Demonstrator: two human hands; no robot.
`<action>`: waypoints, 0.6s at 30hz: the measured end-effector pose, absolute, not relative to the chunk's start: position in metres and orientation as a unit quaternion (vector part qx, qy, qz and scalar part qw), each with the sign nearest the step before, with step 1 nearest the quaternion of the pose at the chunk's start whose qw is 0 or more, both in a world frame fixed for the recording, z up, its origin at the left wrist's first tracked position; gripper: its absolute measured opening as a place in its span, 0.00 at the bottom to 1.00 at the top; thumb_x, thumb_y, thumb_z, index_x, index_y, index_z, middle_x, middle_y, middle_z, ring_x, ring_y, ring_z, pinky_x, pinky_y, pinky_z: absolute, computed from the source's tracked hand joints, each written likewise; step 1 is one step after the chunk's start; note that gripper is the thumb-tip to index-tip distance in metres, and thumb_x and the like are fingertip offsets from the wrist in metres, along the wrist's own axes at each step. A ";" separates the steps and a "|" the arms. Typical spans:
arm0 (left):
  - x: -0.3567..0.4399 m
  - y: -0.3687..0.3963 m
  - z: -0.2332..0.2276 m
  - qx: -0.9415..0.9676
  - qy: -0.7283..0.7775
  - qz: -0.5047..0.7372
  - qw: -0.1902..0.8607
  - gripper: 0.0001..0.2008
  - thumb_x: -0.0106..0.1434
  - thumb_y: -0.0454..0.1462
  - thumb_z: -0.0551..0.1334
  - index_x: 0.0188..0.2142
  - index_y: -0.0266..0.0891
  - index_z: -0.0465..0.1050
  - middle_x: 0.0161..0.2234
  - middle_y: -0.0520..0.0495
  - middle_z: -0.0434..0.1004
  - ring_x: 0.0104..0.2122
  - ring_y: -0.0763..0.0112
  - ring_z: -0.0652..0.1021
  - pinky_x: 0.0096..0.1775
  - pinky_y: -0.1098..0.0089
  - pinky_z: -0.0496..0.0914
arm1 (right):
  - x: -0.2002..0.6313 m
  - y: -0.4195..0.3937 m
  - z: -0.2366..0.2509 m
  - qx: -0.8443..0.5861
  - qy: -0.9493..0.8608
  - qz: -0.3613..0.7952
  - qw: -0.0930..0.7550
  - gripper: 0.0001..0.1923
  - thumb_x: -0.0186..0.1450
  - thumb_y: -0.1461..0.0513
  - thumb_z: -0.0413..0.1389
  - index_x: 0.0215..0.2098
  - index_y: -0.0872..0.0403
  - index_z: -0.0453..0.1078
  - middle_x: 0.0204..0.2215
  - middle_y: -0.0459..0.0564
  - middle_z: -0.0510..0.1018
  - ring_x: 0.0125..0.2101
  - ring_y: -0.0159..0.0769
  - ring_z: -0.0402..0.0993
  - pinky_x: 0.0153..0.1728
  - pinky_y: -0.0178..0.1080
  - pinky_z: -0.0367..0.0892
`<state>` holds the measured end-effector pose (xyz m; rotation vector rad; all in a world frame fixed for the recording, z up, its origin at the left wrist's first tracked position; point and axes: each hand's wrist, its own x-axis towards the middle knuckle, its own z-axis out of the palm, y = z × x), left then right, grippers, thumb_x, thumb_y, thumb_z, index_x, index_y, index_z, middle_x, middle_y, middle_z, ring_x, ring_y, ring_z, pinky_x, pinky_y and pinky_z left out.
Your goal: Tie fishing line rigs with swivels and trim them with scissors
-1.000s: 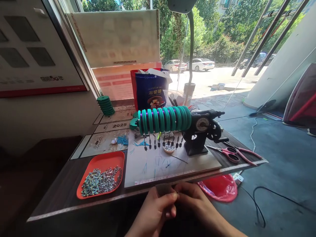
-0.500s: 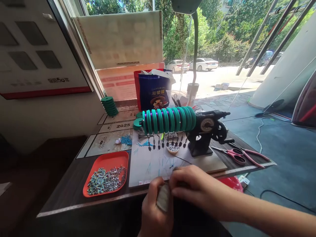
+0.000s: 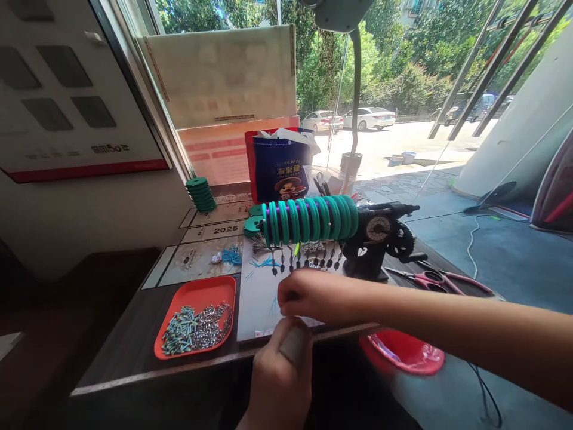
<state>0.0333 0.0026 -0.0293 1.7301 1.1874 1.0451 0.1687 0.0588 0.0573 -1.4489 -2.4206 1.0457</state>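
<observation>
My left hand is at the table's front edge, closed around a small grey object that sticks up from the fist. My right hand reaches in from the right. It hovers just above the left hand, over the white board, with its fingers curled down. Whether it pinches anything is hidden. Behind it a row of green rings sits on the shaft of a black hand-crank winder. Small dark weights hang below the rings.
An orange tray of small metal parts lies at the left front. Pink scissors lie at the right edge, and a stack of green rings and a blue bag stand behind. A lamp stem rises at the back. A red bowl sits below the table.
Both hands have risen from below the table edge. The right hand has moved up and left over the white board. The left hand now shows the grey object.
</observation>
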 end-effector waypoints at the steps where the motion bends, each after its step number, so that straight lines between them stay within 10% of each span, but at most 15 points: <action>1: 0.033 0.005 -0.024 0.649 0.474 0.381 0.457 0.05 0.56 0.35 0.58 0.25 0.37 0.70 0.21 0.50 0.68 0.22 0.76 0.70 0.27 0.76 0.62 | 0.175 0.050 0.051 -0.485 -0.816 0.292 0.111 0.05 0.60 0.67 0.52 0.31 0.58 0.71 0.28 0.49 0.72 0.28 0.30 0.65 0.28 0.32 0.56; 5: 0.035 0.018 -0.017 0.420 0.412 0.265 0.764 0.04 0.48 0.33 0.62 0.23 0.33 0.67 0.16 0.56 0.59 0.15 0.84 0.61 0.19 0.79 0.52 | 0.202 0.007 0.014 -0.351 -0.862 -0.046 0.362 0.12 0.64 0.66 0.47 0.29 0.58 0.70 0.23 0.50 0.70 0.24 0.31 0.62 0.26 0.35 0.55; 12: 0.034 0.023 -0.022 0.232 0.387 0.255 0.855 0.08 0.43 0.30 0.66 0.24 0.30 0.68 0.24 0.50 0.70 0.14 0.89 0.62 0.17 0.84 0.50 | 0.201 -0.018 -0.031 -0.267 -0.886 -0.179 0.336 0.11 0.64 0.69 0.46 0.36 0.61 0.70 0.17 0.45 0.68 0.18 0.31 0.59 0.22 0.38 0.48; 18: 0.038 0.018 -0.020 0.207 0.362 0.264 0.870 0.09 0.43 0.30 0.67 0.20 0.31 0.65 0.16 0.57 0.59 0.13 0.89 0.60 0.16 0.85 0.49 | 0.193 -0.010 -0.034 -0.281 -0.873 -0.180 0.356 0.14 0.64 0.70 0.44 0.30 0.61 0.71 0.18 0.47 0.70 0.18 0.31 0.60 0.23 0.38 0.47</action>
